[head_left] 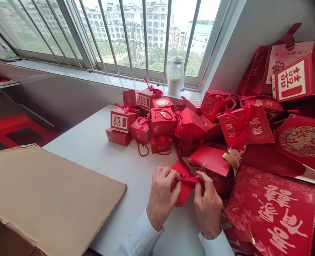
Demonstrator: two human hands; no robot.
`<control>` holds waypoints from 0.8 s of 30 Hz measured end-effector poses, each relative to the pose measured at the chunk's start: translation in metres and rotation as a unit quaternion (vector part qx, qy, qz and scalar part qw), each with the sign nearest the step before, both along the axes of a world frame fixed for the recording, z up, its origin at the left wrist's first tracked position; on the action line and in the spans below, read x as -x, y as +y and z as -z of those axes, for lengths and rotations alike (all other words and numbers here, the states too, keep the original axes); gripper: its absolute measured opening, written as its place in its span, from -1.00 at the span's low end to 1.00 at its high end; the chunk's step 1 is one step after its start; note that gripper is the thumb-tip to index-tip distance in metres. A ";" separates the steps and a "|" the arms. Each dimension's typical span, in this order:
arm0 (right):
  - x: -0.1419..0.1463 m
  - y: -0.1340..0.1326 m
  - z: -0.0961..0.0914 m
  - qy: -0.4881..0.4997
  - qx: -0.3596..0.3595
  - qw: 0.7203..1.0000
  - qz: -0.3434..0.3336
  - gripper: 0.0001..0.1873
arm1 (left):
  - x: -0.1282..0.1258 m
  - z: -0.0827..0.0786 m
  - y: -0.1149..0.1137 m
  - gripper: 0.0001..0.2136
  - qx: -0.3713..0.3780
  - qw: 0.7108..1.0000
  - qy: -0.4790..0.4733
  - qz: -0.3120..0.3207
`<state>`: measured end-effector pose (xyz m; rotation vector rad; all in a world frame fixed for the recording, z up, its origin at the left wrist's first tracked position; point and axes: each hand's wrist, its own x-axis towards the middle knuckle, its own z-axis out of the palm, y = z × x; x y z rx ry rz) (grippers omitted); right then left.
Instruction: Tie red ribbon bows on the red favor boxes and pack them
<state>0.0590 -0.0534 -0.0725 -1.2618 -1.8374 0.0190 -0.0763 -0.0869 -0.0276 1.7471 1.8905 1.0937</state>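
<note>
A small red gift box sits on the white table between my two hands, its top crossed by a dark pink ribbon. My left hand is closed in a pinch on the ribbon at the box's left side, its fingertips close to the knot. On the right, my right hand pinches the ribbon's other side between thumb and fingers. Part of the box is hidden behind my left fingers. Just beyond my right hand lies a red flap-top box with a gold stud.
Several red gift boxes with ribbons and cords are piled at the back of the white table. Larger red boxes crowd the right side. A cardboard sheet covers the left front. On the sill stands a plastic-wrapped jar.
</note>
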 end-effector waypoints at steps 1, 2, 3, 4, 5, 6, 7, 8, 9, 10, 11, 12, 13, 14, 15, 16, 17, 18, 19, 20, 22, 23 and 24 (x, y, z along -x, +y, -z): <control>-0.001 0.000 0.000 -0.001 0.001 1.000 -0.002 -0.73 | 0.004 -0.002 -0.001 -0.96 0.006 1.000 -0.026 0.001; -0.001 -0.001 0.000 -0.001 0.004 1.000 -0.004 -0.73 | 0.010 -0.005 -0.002 -0.96 0.014 0.999 -0.052 -0.003; -0.002 -0.001 0.000 0.000 0.007 1.000 -0.005 -0.73 | 0.017 -0.007 -0.002 -0.91 0.024 0.997 -0.074 -0.011; -0.002 -0.001 0.000 0.001 0.011 1.000 -0.006 -0.73 | 0.024 -0.008 -0.003 -0.85 0.037 0.995 -0.091 -0.024; -0.001 -0.001 -0.001 0.003 0.015 1.000 -0.008 -0.74 | 0.031 -0.010 -0.003 -0.80 0.055 0.993 -0.102 -0.033; 0.000 0.000 -0.002 0.004 0.017 1.000 -0.010 -0.75 | 0.037 -0.010 -0.003 -0.76 0.077 0.991 -0.106 -0.033; 0.001 0.000 -0.003 0.005 0.020 1.000 -0.013 -0.76 | 0.043 -0.011 -0.003 -0.75 0.102 0.989 -0.105 -0.020; 0.002 0.001 -0.004 0.004 0.022 1.000 -0.015 -0.77 | 0.047 -0.011 -0.003 -0.76 0.127 0.987 -0.098 0.003; 0.003 0.002 -0.004 0.004 0.022 1.000 -0.017 -0.78 | 0.050 -0.011 -0.003 -0.78 0.146 0.985 -0.088 0.028; 0.004 0.002 -0.005 0.003 0.022 1.000 -0.018 -0.79 | 0.051 -0.011 -0.003 -0.80 0.159 0.983 -0.074 0.047; 0.004 0.002 -0.005 0.004 0.022 1.000 -0.018 -0.79 | 0.050 -0.012 -0.003 -0.82 0.163 0.983 -0.056 0.056; 0.004 0.002 -0.006 0.006 0.021 1.000 -0.018 -0.79 | 0.049 -0.013 -0.003 -0.83 0.165 0.984 -0.036 0.054; 0.003 0.000 -0.006 0.010 0.022 1.000 -0.017 -0.78 | 0.047 -0.015 -0.003 -0.84 0.169 0.985 -0.012 0.046; 0.002 -0.001 -0.006 0.014 0.022 0.999 -0.018 -0.78 | 0.045 -0.017 -0.004 -0.84 0.176 0.984 0.017 0.037; 0.001 -0.004 -0.006 0.018 0.024 0.999 -0.019 -0.78 | 0.043 -0.020 -0.005 -0.84 0.188 0.980 0.049 0.034; -0.001 -0.006 -0.006 0.022 0.027 0.999 -0.021 -0.78 | 0.040 -0.024 -0.006 -0.84 0.201 0.975 0.083 0.039; -0.002 -0.008 -0.006 0.026 0.031 0.999 -0.022 -0.78 | 0.038 -0.027 -0.009 -0.83 0.213 0.969 0.117 0.051; -0.004 -0.011 -0.006 0.031 0.037 0.999 -0.024 -0.78 | 0.035 -0.031 -0.013 -0.83 0.222 0.961 0.149 0.067; -0.005 -0.012 -0.007 0.037 0.047 0.998 -0.027 -0.78 | 0.032 -0.035 -0.018 -0.82 0.229 0.954 0.176 0.084; -0.005 -0.013 -0.007 0.046 0.061 0.997 -0.030 -0.77 | 0.029 -0.038 -0.023 -0.82 0.236 0.946 0.197 0.102; -0.007 -0.013 -0.008 0.073 0.109 0.991 -0.034 -0.76 | 0.024 -0.045 -0.035 -0.80 0.255 0.932 0.220 0.133; -0.008 -0.012 -0.008 0.092 0.138 0.986 -0.035 -0.74 | 0.022 -0.048 -0.040 -0.79 0.266 0.926 0.224 0.148; -0.010 -0.012 -0.009 0.114 0.165 0.979 -0.036 -0.72 | 0.022 -0.050 -0.044 -0.77 0.274 0.921 0.223 0.164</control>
